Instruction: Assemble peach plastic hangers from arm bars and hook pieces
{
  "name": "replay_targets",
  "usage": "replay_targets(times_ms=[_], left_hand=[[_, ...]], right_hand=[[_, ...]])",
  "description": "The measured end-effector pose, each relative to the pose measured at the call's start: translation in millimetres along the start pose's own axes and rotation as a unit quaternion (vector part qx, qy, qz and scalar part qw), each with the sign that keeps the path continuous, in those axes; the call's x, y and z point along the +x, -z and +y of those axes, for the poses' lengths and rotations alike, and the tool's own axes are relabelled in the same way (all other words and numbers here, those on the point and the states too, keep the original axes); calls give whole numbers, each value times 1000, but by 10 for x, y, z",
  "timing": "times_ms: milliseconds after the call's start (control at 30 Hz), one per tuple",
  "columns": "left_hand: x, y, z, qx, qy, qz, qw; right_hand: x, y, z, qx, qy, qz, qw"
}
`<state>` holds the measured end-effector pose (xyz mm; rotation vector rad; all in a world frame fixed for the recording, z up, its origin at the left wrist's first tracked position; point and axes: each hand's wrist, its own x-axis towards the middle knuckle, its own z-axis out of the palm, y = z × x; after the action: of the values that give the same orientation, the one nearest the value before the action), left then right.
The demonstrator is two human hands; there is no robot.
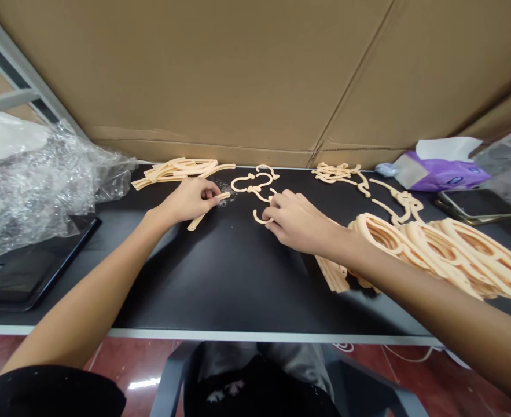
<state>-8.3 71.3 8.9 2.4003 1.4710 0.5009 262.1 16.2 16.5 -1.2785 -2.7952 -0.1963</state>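
Observation:
In the middle left of the head view, my left hand (188, 200) pinches a cream plastic hanger arm (197, 221), whose two ends stick out past the fingers. My right hand (293, 220) is closed on a cream hanger hook (259, 219); its curved end points left, and the rest is hidden by the fingers. Just beyond the right hand lie several loose hooks (255, 183). Beyond the left hand is a pile of straight hanger arms (177, 169). Small pale shavings (225, 194) lie by the left fingertips.
At right are stacks of cream hanger pieces (437, 249) and more loose hooks (335, 172). Behind them sit a purple tissue pack (444, 171) and a phone (478, 204). Bubble wrap (51, 185) and a dark tablet-like slab (42, 266) are at left. Cardboard (238, 75) walls the back.

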Motion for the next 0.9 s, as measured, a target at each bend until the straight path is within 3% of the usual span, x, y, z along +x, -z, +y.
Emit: replay_targets(times_ms=[233, 400, 600, 667, 800, 900], left_hand=[[-32, -6, 169, -53, 15, -21, 998], [-40, -29, 215, -71, 2, -31, 997], [-67, -51, 272, -5, -66, -62, 996], [-93, -39, 348, 59, -84, -69, 992], [-161, -45, 568, 208, -100, -57, 971], [-214, -104, 711, 264, -116, -49, 956]], right_hand=[[-88, 25, -68, -21, -1, 18, 1000], [-159, 215, -95, -33, -1, 110, 993], [-191, 329, -34, 93, -69, 210, 971], [-207, 318, -32, 133, -81, 206, 966], [-245, 275, -77, 178, -76, 138, 971], [-262, 240, -128, 175, -66, 111, 976]])
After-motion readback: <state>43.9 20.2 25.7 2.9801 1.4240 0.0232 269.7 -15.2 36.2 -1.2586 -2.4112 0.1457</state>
